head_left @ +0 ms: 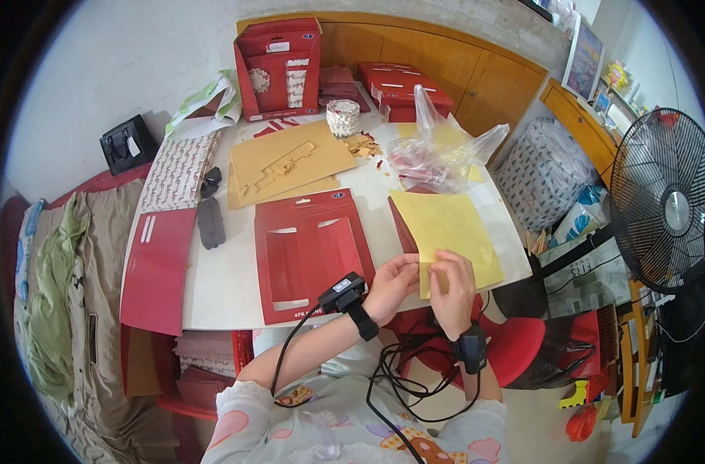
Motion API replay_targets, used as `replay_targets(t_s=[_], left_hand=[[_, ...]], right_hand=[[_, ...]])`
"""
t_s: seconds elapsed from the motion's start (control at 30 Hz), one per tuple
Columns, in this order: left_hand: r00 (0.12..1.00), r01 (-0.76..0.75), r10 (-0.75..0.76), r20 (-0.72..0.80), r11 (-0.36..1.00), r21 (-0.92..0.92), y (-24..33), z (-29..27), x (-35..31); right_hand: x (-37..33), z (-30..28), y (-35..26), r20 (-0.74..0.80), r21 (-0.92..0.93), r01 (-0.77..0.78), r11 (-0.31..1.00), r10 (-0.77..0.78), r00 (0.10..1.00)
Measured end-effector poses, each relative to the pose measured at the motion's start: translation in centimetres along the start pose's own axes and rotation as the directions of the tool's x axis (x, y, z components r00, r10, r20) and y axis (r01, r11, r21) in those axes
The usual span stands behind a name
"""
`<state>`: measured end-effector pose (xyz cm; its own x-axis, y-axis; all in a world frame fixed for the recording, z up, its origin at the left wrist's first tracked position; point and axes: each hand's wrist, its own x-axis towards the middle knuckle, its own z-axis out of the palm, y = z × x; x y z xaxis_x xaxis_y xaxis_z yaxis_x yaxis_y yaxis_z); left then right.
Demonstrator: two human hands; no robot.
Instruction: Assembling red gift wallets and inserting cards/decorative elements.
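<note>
A yellow sheet (pixel 457 236) lies on the right side of the table, over a dark red card (pixel 402 224) whose left edge shows. My left hand (pixel 395 286) is closed at the sheet's near left edge, fingertips against it. Beside it, my right hand (pixel 451 288) has its fingers curled and pinched at the same near corner. What is between the fingertips is too small to make out beyond the sheet's edge. To the left of my hands lies a flat red window box (pixel 311 213) with cut-out openings.
Tan boards (pixel 290 166), a round patterned stack (pixel 342 117), a clear plastic bag (pixel 437 158) and red boxes (pixel 405 85) fill the far side. Patterned sheets (pixel 178 170), a red panel (pixel 155 263) and a dark case (pixel 210 223) lie left. A fan (pixel 673 213) stands right. Cables hang from my wrists.
</note>
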<state>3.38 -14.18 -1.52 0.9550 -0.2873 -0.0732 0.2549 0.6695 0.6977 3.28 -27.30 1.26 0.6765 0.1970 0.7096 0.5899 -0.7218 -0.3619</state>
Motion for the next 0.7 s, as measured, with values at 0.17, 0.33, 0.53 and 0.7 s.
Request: replay_targets(t_s=[0.17,0.33,0.53,0.7], left_hand=[[1.0,0.006,-0.006,-0.018,1.0,-0.006,0.1,0.1,0.1],[0.999,0.022,-0.022,-0.036,1.0,0.003,0.0,0.1,0.4],[0.997,0.065,-0.065,-0.053,0.998,-0.005,-0.2,0.0,0.8],[0.995,0.102,-0.102,0.008,0.994,-0.038,0.6,-0.4,-0.4]], right_hand=[[-0.7,0.4,0.5,-0.001,0.026,0.07,0.997,-0.07,0.998],[-1.8,0.4,1.1,-0.037,0.01,0.17,0.985,-0.169,0.985],[-3.0,1.0,2.6,-0.184,0.008,0.35,0.937,-0.343,0.921],[-2.8,1.4,4.4,-0.253,-0.009,0.408,0.913,-0.397,0.882]])
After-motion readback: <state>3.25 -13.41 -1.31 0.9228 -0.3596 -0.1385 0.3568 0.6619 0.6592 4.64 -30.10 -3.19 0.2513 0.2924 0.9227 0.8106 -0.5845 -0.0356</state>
